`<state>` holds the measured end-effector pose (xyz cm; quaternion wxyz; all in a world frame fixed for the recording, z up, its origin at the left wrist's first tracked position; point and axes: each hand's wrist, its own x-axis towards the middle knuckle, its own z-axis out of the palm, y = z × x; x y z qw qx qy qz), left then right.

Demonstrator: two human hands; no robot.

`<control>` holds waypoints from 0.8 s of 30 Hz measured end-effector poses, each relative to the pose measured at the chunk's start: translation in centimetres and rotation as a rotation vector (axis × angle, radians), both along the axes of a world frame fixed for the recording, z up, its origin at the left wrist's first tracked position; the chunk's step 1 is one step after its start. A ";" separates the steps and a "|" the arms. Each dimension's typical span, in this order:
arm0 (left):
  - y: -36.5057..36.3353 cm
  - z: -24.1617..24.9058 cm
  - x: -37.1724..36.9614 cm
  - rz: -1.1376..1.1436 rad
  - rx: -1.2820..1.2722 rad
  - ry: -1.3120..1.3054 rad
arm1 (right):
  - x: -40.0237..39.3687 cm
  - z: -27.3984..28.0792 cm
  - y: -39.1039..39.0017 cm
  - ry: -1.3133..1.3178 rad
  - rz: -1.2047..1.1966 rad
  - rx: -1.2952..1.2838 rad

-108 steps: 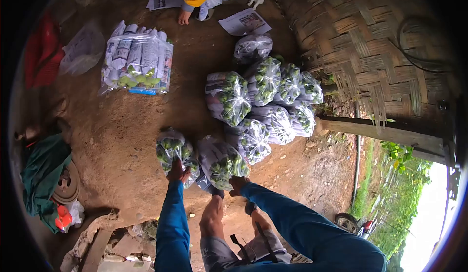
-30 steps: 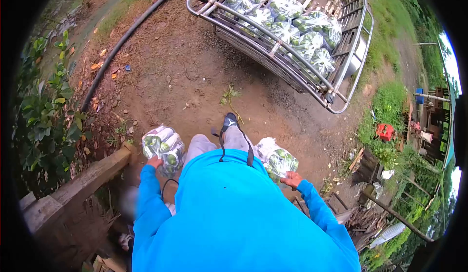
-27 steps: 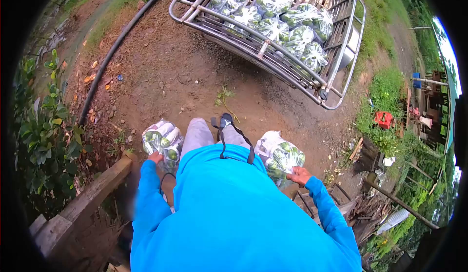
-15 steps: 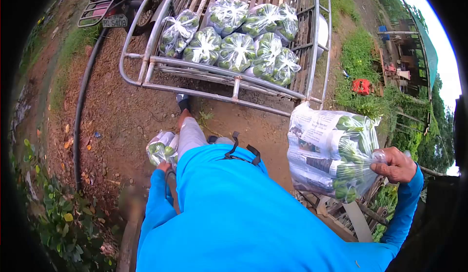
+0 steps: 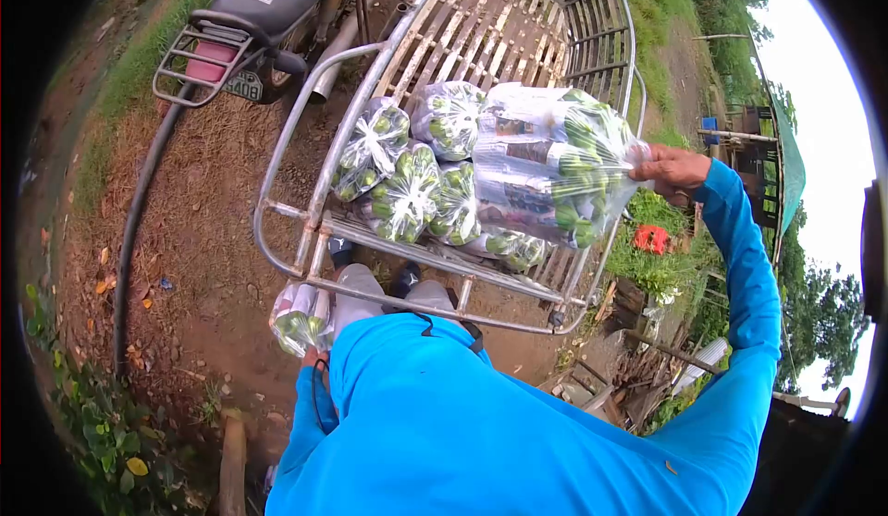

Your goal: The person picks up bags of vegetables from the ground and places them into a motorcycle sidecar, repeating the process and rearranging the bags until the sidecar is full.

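Observation:
My right hand (image 5: 673,170) is closed round the gathered neck of a clear plastic bag (image 5: 555,160) with green produce and printed paper inside. That bag is held over the slatted metal-railed cart (image 5: 481,30), in front of part of the bags lying there. Several similar tied bags (image 5: 407,192) rest on the slats near the cart's near rail. Low at my side, my left hand (image 5: 315,358) is closed on the top of another produce bag (image 5: 301,319), beside my leg.
A parked motorcycle (image 5: 268,3) with a rear rack stands left of the cart. A black hose (image 5: 139,211) runs along the dirt. Scrap wood (image 5: 647,359) and a red container (image 5: 651,239) lie to the right.
My right hand has swung its bag up and left, from beside the cart to over it. The cart appears closer. My left hand still holds its bag low.

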<state>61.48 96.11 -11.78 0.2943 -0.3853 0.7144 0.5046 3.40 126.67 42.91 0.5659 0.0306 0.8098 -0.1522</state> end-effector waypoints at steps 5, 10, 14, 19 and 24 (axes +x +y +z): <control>0.6 3.8 -2.1 0.086 -0.088 -0.169 | -12.7 -8.8 -5.8 -0.006 -0.015 -0.065; 1.2 3.0 -1.9 0.180 -0.085 -0.169 | -20.8 -18.3 -10.4 0.073 -0.084 -0.075; 1.8 -1.6 2.5 0.086 -0.133 -0.043 | -25.4 -28.1 -12.7 0.055 -0.159 -0.275; 2.5 -0.3 1.6 0.131 -0.038 -0.072 | -23.5 -38.2 -15.9 -0.050 -0.031 -0.162; 2.4 4.2 -3.3 0.102 -0.005 -0.198 | -23.4 -42.8 -18.7 0.327 0.282 -0.182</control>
